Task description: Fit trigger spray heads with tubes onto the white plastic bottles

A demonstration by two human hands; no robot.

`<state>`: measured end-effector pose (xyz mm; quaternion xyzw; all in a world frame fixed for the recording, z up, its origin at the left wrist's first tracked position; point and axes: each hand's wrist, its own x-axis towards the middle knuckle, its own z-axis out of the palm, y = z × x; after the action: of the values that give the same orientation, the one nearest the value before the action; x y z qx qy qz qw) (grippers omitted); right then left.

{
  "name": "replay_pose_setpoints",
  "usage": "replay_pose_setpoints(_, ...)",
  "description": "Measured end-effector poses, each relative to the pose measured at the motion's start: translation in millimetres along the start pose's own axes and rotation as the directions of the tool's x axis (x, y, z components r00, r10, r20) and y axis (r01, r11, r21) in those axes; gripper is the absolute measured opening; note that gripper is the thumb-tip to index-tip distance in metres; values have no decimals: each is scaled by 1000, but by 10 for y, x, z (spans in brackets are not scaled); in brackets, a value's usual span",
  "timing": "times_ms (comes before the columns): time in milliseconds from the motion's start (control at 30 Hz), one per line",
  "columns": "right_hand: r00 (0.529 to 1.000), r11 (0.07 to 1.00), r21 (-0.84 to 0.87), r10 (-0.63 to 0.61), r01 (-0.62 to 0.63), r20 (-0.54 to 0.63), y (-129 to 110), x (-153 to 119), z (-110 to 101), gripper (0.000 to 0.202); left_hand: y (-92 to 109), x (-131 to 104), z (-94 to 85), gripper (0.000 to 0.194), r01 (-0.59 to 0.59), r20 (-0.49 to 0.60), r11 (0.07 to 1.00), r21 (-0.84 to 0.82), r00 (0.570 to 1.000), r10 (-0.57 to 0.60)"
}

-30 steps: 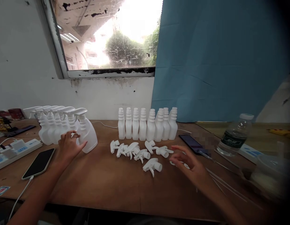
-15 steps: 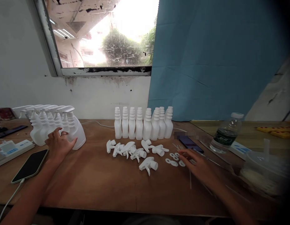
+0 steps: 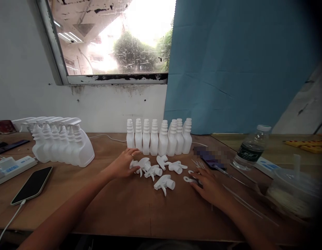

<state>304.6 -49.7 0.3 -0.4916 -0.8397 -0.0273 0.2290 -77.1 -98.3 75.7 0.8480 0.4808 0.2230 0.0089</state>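
My left hand (image 3: 125,164) is over the left end of a group of white spray trigger heads (image 3: 164,184), fingers apart; it hides some of them, and no grasped item shows. Over the small white rings (image 3: 187,179) my right hand (image 3: 208,184) is spread, its fingertips near thin white tubes (image 3: 198,163). Behind the trigger heads stands a row of several white bottles without heads (image 3: 154,139). At the left, several white bottles with trigger heads (image 3: 82,149) stand close together.
A phone (image 3: 33,184) on a cable and a power strip (image 3: 16,169) lie at the left. To the right are a dark phone (image 3: 210,160), a water bottle (image 3: 250,149) and a clear plastic container (image 3: 291,194). A blue curtain (image 3: 228,69) hangs behind.
My left hand has moved right, from the bottles with heads to the loose trigger heads. My right hand has shifted slightly left and down, over the rings.
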Motion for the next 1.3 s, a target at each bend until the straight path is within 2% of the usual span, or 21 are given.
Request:
replay_pose_setpoints(100, 999, 1000, -2, 19, -19, 33, -31, 11, -41, 21, 37, 244, 64, 56, -101, 172, 995, 4, 980, 99)
replay_pose_setpoints(200, 999, 998, 53, 34, -34, -11, -86, 31, -100, 17, 10, 362, 109, 43, -136, 212, 988, -76, 966, 149)
replay_pose_setpoints(300, 996, 977, 205, 73, -62, -44, -132, 36, -161, 14, 22, 319, 77, 31, -107, 132, 986, -125, 984, 123)
replay_pose_setpoints(400, 981, 913, 377, 186, -154, -48, -205, 20, -222, 20, 146, 121, -19, 27, 20, -52, 969, -246, 998, -34)
replay_pose_setpoints(500, 966, 845, 510, 239, -160, -94, -389, -18, -289, 24, 400, -159, -76, 35, 152, -166, 856, -493, 950, -264)
replay_pose_setpoints(567, 967, 806, 578, 232, -129, -109, -597, -55, -342, 26, 611, -334, -47, 39, 146, -159, 770, -621, 939, -306)
replay_pose_setpoints(667, 983, 745, 667, 142, -30, -115, -980, -132, -414, 22, 891, -517, 113, 27, 156, -83, 711, -686, 954, -289)
replay_pose_setpoints(733, 986, 721, 687, 28, 95, -166, -1212, -191, -426, 14, 1002, -578, 272, 27, 270, 31, 675, -687, 939, -344)
replay_pose_setpoints(833, 944, 701, 636, -187, 323, -272, -1439, -263, -361, 11, 1042, -611, 510, 29, 359, 136, 685, -634, 923, -359)
replay_pose_setpoints(900, 902, 693, 578, -305, 430, -306, -1507, -285, -280, 20, 1022, -623, 623, 27, 338, 119, 731, -592, 934, -336)
replay_pose_setpoints(967, 872, 699, 523, -366, 488, -325, -1533, -288, -196, 27, 1004, -639, 684, 23, 309, 87, 769, -559, 945, -316)
replay_pose_setpoints(1133, 815, 709, 407, -463, 576, -347, -1536, -281, -89, 35, 1005, -670, 681, 19, 245, 89, 796, -554, 968, -236)
replay_pose_setpoints(1233, 787, 716, 337, -509, 612, -348, -1525, -292, -81, 39, 991, -686, 668, 29, 223, 82, 801, -556, 973, -214)
replay_pose_setpoints(1300, 791, 724, 326, -514, 607, -332, -1518, -301, -80, 38, 968, -711, 656, 46, 201, 83, 816, -542, 979, -186)
